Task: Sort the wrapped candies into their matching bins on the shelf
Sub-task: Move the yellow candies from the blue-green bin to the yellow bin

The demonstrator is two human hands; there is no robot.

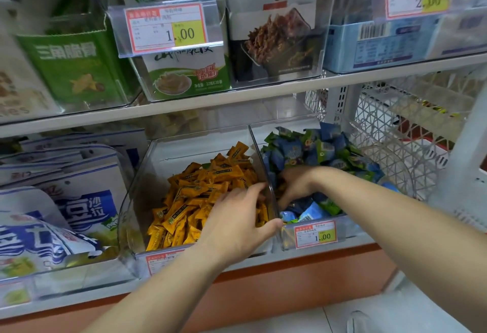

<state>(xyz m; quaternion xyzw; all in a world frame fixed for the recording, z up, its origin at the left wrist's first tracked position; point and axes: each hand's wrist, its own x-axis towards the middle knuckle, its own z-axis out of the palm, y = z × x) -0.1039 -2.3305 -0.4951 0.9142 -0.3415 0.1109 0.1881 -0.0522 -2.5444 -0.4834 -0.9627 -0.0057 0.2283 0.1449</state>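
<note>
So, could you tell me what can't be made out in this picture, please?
Head view:
Right hand: fingertips buried in the blue and green candies; any grip unclear.
Left hand: its back hides what lies under the fingers.
Price tag below the yellow candies: partly covered by the left forearm.
Small print on the other price tag: blurred.

Clear, glossy plastic bins; shiny (slightly crinkled) candy wrappers.

Bright, even light; sheen on clear bin; edges bowed, corners blurred.
</note>
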